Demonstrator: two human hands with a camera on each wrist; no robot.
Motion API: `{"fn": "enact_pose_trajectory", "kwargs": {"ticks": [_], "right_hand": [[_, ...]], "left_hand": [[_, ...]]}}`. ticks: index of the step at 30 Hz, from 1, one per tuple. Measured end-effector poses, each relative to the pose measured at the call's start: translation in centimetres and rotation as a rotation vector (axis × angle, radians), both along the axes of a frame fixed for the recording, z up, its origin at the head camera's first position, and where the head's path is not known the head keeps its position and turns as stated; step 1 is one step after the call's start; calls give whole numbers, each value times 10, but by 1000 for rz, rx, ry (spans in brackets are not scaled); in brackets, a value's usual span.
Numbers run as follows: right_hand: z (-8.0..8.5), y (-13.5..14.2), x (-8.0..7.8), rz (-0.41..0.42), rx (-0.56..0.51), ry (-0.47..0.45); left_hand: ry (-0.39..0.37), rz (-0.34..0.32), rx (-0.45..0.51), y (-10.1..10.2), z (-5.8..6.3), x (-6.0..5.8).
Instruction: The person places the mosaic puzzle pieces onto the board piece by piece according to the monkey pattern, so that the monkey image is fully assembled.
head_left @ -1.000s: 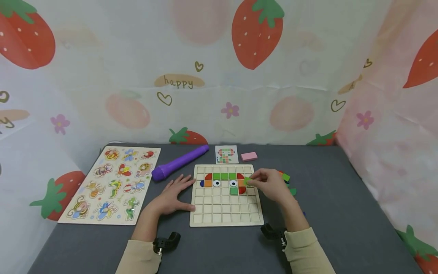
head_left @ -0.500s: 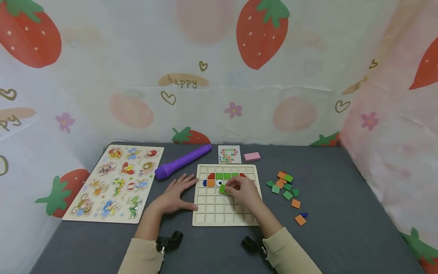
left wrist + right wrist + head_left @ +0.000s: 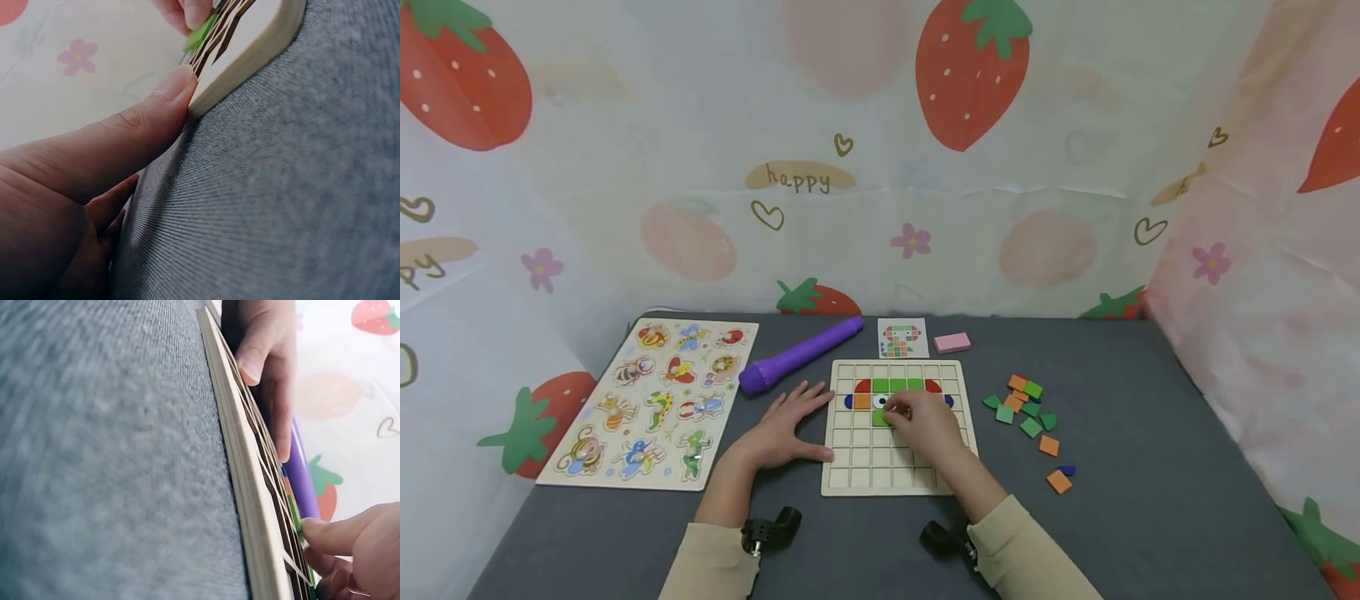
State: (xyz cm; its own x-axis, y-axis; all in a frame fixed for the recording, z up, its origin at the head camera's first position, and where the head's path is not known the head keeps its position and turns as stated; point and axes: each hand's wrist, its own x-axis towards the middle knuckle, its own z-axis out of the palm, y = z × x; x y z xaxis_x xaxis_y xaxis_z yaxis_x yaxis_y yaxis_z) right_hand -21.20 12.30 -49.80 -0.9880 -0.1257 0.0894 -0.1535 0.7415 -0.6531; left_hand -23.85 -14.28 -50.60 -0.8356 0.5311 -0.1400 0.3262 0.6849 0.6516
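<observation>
A wooden grid board lies on the dark cloth, with red, green, orange and blue tiles and eye tiles in its upper rows. With fingers spread, my left hand rests at the board's left side; its thumb touches the board edge in the left wrist view. My right hand reaches over the board and pinches a green square tile at the cell just under the left eye tile. That hand covers some of the cells and tiles to the right.
Loose green, orange and blue tiles are scattered right of the board. Behind it lie a pattern card and a pink block. A purple microphone-shaped stick and an insect picture board lie to the left.
My right hand has carried the green square tile leftward from the board's right side and lowered it to the cell under the left eye tile. The left hand has stayed at the board's edge.
</observation>
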Motion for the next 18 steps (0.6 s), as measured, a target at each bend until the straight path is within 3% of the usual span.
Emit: {"fn": "enact_pose_trajectory", "kwargs": {"ticks": [11,18], "right_hand": [[2,-1,2,50,182,62],[4,-1,3,84,161,7]], "left_hand": [[12,-7,7,1,2,0],[5,0,-1,1,2,1]]}}
